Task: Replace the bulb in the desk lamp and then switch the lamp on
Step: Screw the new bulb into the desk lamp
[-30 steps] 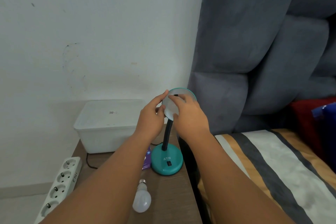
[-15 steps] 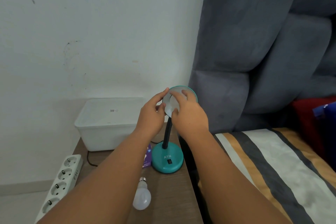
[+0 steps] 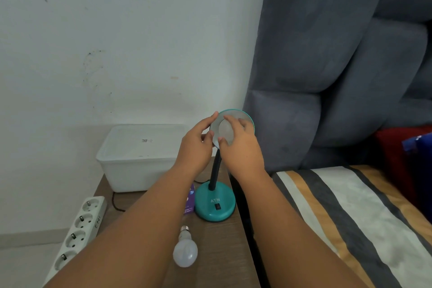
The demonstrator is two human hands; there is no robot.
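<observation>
While the left hand pinched the rim of the lamp shade to steady it, the right hand's fingers clamped around the fitted bulb, likely to twist it; another bulb lay on the table.

White wall, seemingly padded headboard

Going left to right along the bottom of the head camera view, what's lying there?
Power strip → loose bulb on the wooden table → teal lamp base → striped bedcover.
</observation>
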